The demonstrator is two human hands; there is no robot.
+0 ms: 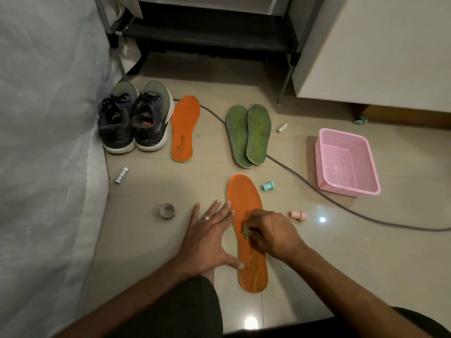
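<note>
The orange insole (246, 191) lies flat on the glossy beige floor tiles (366, 252) right in front of your knees, toe end pointing away from you. Your right hand (271, 236) sits on its middle, fingers curled and pinching a small greenish wad (245, 231) (too blurred to say what it is) against the surface. Your left hand (207, 242) is spread flat beside the insole, fingers straight, with the thumb and fingertips touching its left edge. Close by are a grey tape roll (168, 211) on the left, and a teal cap (268, 185) and a pink cap (298, 215) on the right. A grey cable (317, 189) snakes across the tiles past a pink basket (351, 191). Farther out lie two green insoles (249, 135), a second orange insole (185, 128) and a pair of dark trainers (134, 120). White fabric (44, 118) fills the left side, with a black rack (207, 32) and a white cabinet (378, 45) at the back.
</note>
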